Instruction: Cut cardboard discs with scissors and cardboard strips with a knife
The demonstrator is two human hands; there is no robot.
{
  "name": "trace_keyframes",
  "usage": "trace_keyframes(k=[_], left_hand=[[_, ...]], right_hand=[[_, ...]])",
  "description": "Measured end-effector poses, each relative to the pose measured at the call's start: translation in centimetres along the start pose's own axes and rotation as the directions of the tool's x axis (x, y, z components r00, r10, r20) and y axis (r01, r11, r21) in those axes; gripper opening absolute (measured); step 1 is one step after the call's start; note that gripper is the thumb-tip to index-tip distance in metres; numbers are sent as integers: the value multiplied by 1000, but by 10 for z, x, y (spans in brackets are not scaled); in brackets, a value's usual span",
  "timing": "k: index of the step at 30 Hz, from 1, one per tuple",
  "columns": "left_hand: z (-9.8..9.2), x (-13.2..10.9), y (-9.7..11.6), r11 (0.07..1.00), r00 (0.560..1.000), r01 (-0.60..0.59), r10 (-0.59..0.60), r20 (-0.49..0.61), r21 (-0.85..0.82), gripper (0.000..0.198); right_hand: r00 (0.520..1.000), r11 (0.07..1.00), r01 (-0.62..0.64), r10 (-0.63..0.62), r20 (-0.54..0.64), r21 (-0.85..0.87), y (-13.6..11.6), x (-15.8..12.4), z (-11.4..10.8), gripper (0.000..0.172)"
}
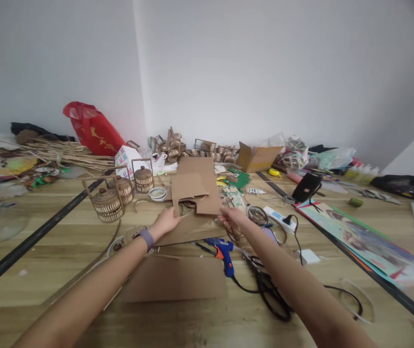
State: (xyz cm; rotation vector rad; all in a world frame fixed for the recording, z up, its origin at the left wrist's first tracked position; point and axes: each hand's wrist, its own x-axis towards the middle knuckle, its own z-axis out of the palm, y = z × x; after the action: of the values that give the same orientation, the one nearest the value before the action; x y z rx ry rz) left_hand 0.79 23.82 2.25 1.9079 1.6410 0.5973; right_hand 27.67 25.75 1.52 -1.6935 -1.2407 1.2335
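Several pieces of brown cardboard (198, 166) lie stacked in the middle of the table, one with a ragged cut-out at its near edge. My left hand (166, 221), with a purple band at the wrist, has its fingers closed on the near left corner of the cut piece. At the near right corner of the cardboard, my right hand (233, 217) pinches the edge. A blue glue gun (225, 253) with an orange trigger lies just below the hands. Closer to me rests another flat cardboard sheet (178, 279).
Small woven baskets (107, 205) with handles stand at the left. Behind are a red bag (93, 128) and an open carton (258, 157). A power strip (280, 219), black cables (270, 292), a black pouch (306, 187) and colored sheets (359, 237) lie at the right.
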Motion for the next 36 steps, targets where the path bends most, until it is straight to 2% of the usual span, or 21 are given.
trace_keyframes(k=[4, 7, 8, 9, 11, 12, 13, 15, 16, 20, 26, 30, 33, 35, 36], left_hand=[[11, -65, -13, 965, 981, -195, 191, 39, 174, 32], [20, -118, -28, 925, 955, -297, 287, 77, 238, 42], [24, -133, -34, 907, 946, -323, 313, 79, 270, 47], [28, -147, -40, 850, 923, -378, 377, 76, 366, 49], [37, -169, -52, 750, 888, -428, 453, 80, 505, 55], [41, -178, -57, 714, 877, -437, 472, 84, 548, 56], [44, -186, -61, 688, 869, -443, 488, 85, 574, 58], [49, -202, -65, 662, 853, -455, 517, 77, 595, 59], [51, -210, -67, 656, 843, -464, 533, 70, 596, 60], [50, -235, -72, 637, 809, -486, 587, 32, 598, 54], [33, -254, -78, 619, 740, -481, 667, -91, 621, 36], [16, -268, -67, 586, 645, -517, 746, -166, 624, 27], [12, -275, -58, 516, 554, -569, 816, -165, 640, 27], [16, -271, -59, 492, 524, -593, 837, -159, 637, 27], [19, -266, -62, 495, 524, -593, 836, -162, 635, 26]], right_hand=[[981, 942, 192, -186, 51, -275, 18, -38, -12, 26], [916, 815, 399, -371, 151, -420, 32, -80, -7, 26], [883, 765, 469, -419, 211, -442, 37, -94, -2, 32], [849, 719, 529, -449, 279, -452, 42, -107, 6, 42], [775, 615, 631, -468, 425, -472, 52, -127, 24, 74], [712, 487, 702, -461, 530, -519, 56, -134, 34, 89], [671, 384, 742, -433, 602, -550, 60, -138, 43, 101], [634, 241, 771, -377, 675, -590, 66, -139, 58, 113], [638, 221, 767, -361, 680, -602, 67, -138, 64, 114], [652, 263, 757, -369, 662, -599, 61, -131, 72, 101], [621, 358, 784, -438, 650, -507, 52, -130, 71, 92], [625, 496, 772, -473, 621, -398, 54, -133, 69, 84], [643, 627, 727, -479, 598, -280, 53, -134, 67, 76], [652, 719, 673, -466, 597, -173, 50, -134, 64, 71], [655, 763, 636, -454, 604, -115, 49, -134, 63, 68]])
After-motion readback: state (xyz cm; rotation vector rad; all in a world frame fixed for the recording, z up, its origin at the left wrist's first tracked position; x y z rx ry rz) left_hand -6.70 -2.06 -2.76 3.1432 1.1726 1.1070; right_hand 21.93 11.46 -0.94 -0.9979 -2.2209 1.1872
